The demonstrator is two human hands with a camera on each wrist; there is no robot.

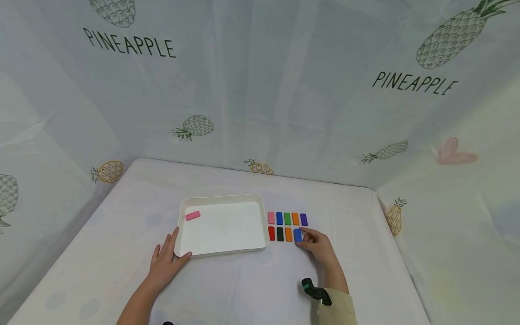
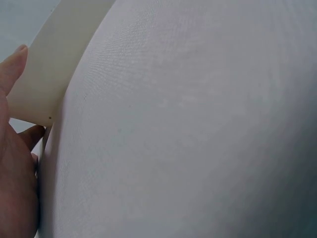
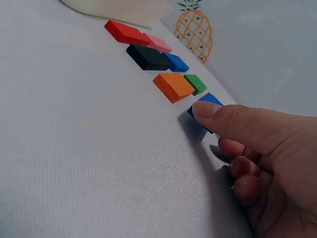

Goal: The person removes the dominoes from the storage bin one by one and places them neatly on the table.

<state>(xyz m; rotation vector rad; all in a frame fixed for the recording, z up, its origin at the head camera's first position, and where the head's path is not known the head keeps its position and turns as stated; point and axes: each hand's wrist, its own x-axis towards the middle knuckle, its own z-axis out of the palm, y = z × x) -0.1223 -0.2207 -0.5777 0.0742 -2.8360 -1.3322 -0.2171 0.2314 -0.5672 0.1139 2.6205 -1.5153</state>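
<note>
With thumb and fingers, my right hand [image 1: 318,246] pinches a small flat blue block [image 1: 298,235] at the right end of the front row. In the right wrist view this blue block [image 3: 207,99] is tilted, its shadow falling on the cloth below. Left of it in that row lie an orange block [image 1: 288,234], a black block [image 1: 280,234] and a red block [image 1: 271,233]. My left hand [image 1: 165,262] rests at the near left corner of a white tray [image 1: 227,250], fingers spread and straight. Inside the tray, a pink block [image 1: 192,215] lies near the left wall.
Behind the front row is a second row: a pink block [image 1: 271,217], a blue block [image 1: 279,218], a green block [image 1: 287,219], an orange block [image 1: 295,219] and a purple block [image 1: 304,220]. A white cloth [image 1: 243,289] covers the table; pineapple-print curtains [image 1: 260,90] hang behind.
</note>
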